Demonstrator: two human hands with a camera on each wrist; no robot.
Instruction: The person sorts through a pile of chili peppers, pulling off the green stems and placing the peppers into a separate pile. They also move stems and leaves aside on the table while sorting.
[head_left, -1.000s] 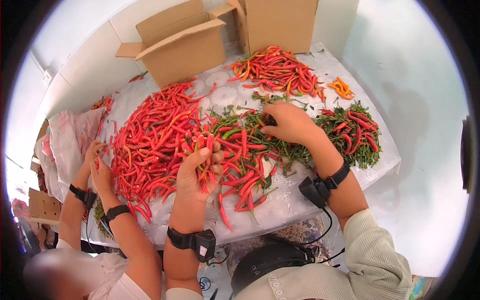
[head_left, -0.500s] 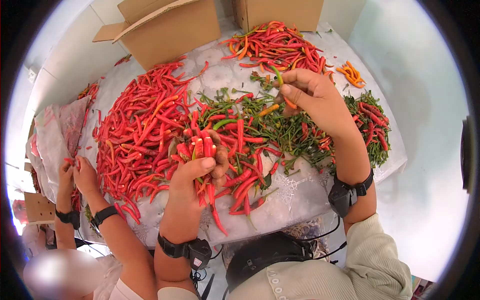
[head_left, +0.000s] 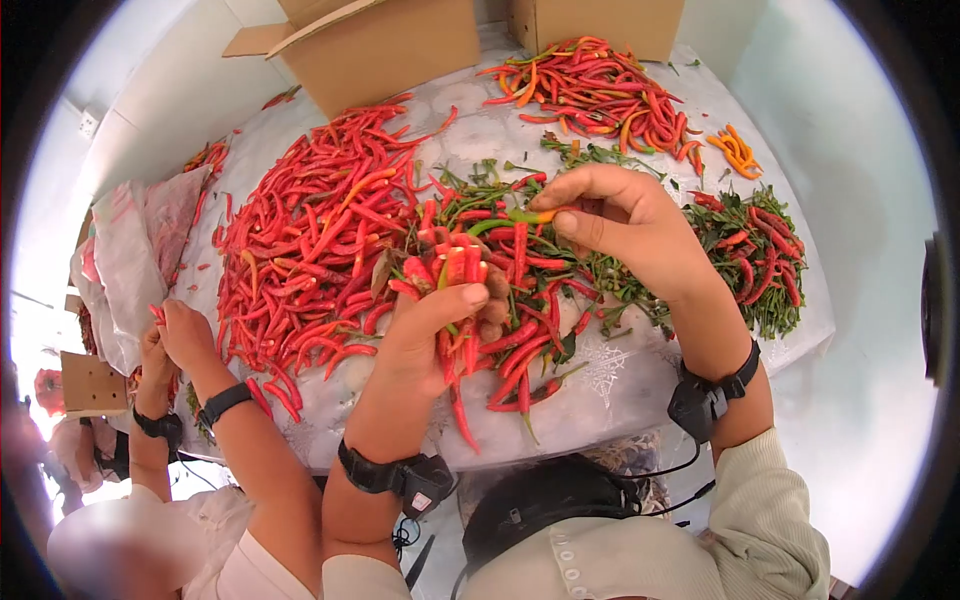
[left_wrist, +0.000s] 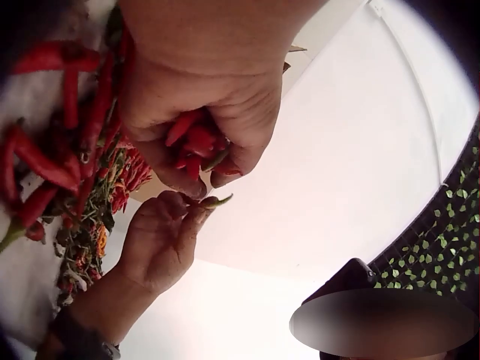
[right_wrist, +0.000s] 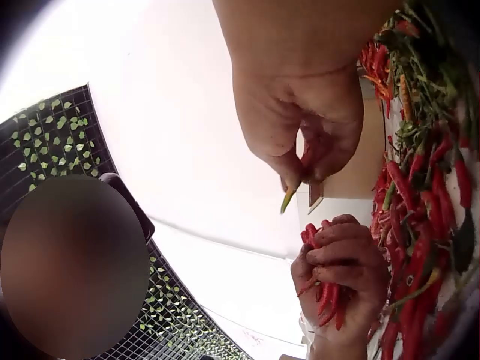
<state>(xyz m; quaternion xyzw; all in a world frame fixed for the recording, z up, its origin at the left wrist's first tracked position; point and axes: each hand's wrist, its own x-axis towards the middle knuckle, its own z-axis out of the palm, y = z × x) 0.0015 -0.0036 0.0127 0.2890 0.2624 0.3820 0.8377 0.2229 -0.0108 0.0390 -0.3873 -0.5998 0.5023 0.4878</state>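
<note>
My left hand [head_left: 435, 315] grips a bunch of red chili peppers [head_left: 458, 270], their cut pale ends up and tips hanging below the palm. Curled fingers wrap that bunch in the right wrist view. Between thumb and fingertips, my right hand [head_left: 630, 225] pinches one chili pepper [head_left: 535, 215], orange with a green stem end. That stem [right_wrist: 288, 199] points down from the fingertips in the right wrist view. Both hands are raised over the table, the right one just beyond the bunch. Beneath them lie red chilies with stems [head_left: 515, 350] and loose green stems [head_left: 480, 190].
A large heap of red chilies [head_left: 310, 230] spreads to the left. Another chili pile [head_left: 600, 95], a few orange chilies [head_left: 735, 152] and a leafy stem heap [head_left: 765, 290] lie farther right. Cardboard boxes [head_left: 400, 50] stand behind. At left, another person's hands [head_left: 185, 335] hold a red chili.
My right hand has lifted from the green stems with a green-ended chili and moved left toward the bunch. My left hand keeps hold of its red chilies.
</note>
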